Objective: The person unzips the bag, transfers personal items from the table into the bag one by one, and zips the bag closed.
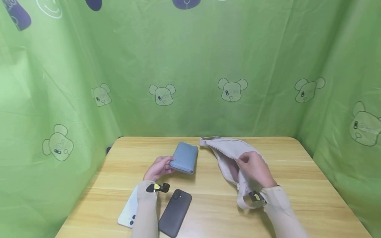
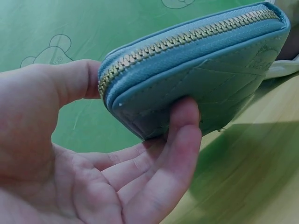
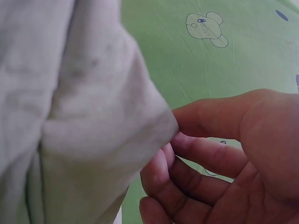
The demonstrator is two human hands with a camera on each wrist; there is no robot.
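A blue zip-around wallet [image 1: 184, 157] is held above the table by my left hand [image 1: 160, 168], which grips its near left corner. In the left wrist view the wallet [image 2: 201, 60] shows a gold zipper along its edge, with the thumb on one side and the fingers under the other. My right hand [image 1: 255, 168] pinches the edge of a pale cloth bag [image 1: 235, 147], whose long opening gapes towards the wallet. Close up in the right wrist view, thumb and fingertips hold a fold of the bag's fabric [image 3: 103, 116]. The inside of the bag is mostly hidden.
A black phone [image 1: 175, 213] lies face down on the wooden table [image 1: 214, 218]. Left of it is a white phone [image 1: 127, 211], partly covered by the left sleeve. The bag's strap [image 1: 245, 201] loops near the right wrist. Green curtains [image 1: 190, 66] enclose the table's back and sides.
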